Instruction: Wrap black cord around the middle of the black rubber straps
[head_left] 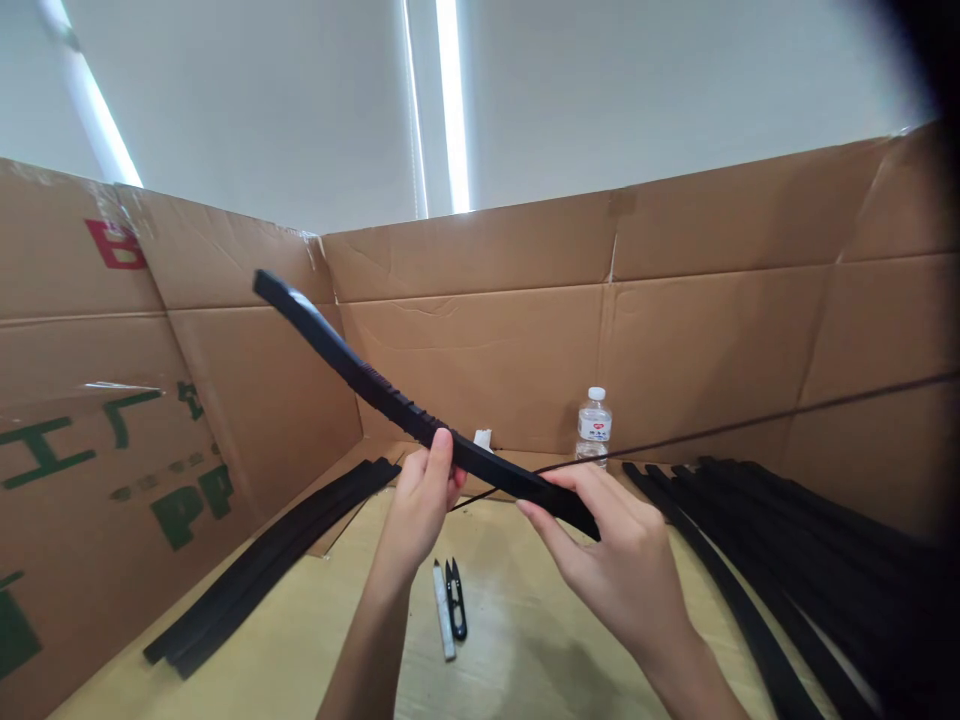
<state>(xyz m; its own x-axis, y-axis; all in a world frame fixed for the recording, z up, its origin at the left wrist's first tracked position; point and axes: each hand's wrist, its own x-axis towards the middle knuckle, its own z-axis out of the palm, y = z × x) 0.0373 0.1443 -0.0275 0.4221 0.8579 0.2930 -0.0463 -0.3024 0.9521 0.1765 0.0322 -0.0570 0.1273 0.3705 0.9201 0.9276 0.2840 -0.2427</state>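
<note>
A long, curved black strip (330, 345) slants across the middle of the view, its far end raised at the upper left. Dark cord is wound round its middle stretch in several turns. My left hand (427, 490) is closed on the strip just beside the winding, thumb on top. Nearer the lower right end, my right hand (607, 530) grips the same strip between thumb and fingers. A dark cord (720, 428) runs from the hands off to the right edge, pulled straight; which fingers touch it is hidden.
Thread snips (456, 600) and a pale pencil-like stick (443, 612) lie on the table (525, 620). More black strips lie at left (277, 560) and right (720, 560). A water bottle (594, 425) stands by the cardboard wall (480, 350) enclosing the table.
</note>
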